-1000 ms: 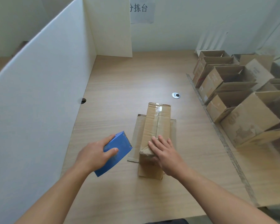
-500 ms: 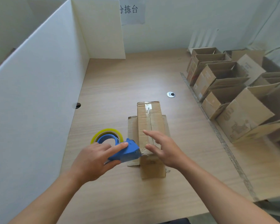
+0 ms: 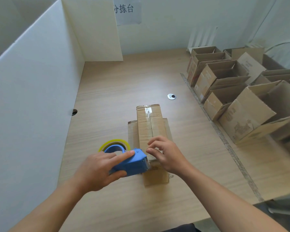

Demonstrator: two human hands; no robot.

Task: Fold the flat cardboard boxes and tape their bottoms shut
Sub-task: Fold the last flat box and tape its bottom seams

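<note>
Here, near the front edge of the wooden table, the left hand grips the blue tape dispenser against the near end of the upturned cardboard box, where the right hand rests half-curled, fingertips on the flaps.

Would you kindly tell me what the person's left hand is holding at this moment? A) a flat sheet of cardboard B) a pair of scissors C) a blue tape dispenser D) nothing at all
C: the left hand grips the blue tape dispenser, its front end at the near end of the cardboard box, while the right hand rests its fingers on that box.
</note>
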